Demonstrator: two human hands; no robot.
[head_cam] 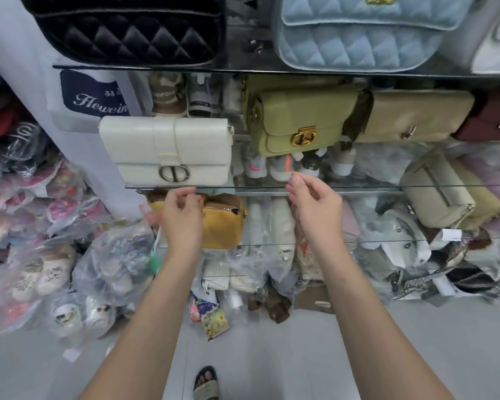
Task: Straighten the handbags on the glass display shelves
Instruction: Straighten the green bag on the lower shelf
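Note:
A white handbag (pixel 168 150) with a round silver clasp stands on the middle glass shelf (pixel 358 186), near its left front edge. Right of it sit an olive-green bag (pixel 298 119) with a gold clasp, a tan bag (pixel 416 115) and a dark red bag (pixel 491 119). My left hand (pixel 182 215) hovers just below the white bag, fingers loosely curled, holding nothing. My right hand (pixel 312 206) is at the shelf's front edge, below the green bag, fingers apart and empty. A mustard-yellow bag (pixel 223 223) lies on the shelf below, partly behind my left hand.
On the top shelf are a black quilted bag (pixel 127 27) and a light blue quilted bag (pixel 364 33). A beige bag (pixel 439 194) leans at lower right. Plastic-wrapped shoes (pixel 35 226) pile up on the left, and more wrapped goods crowd the floor under the shelves.

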